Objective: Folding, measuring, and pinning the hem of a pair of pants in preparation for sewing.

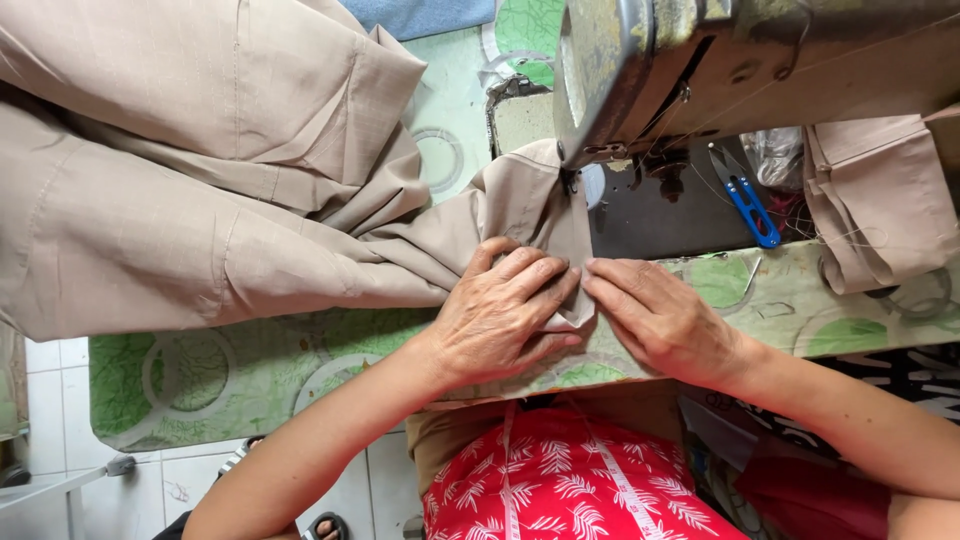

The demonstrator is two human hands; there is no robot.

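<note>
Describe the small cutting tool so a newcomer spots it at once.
Start at the grey sewing machine head at top right. Just below it, on the dark machine bed, lie thread snips. Their bright blue handle stands out from the beige fabric all around.

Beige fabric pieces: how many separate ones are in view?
2. A large beige garment is spread over the table's left and runs under both hands to the sewing machine; a smaller folded beige piece lies at far right. More may be hidden behind the machine.
</note>
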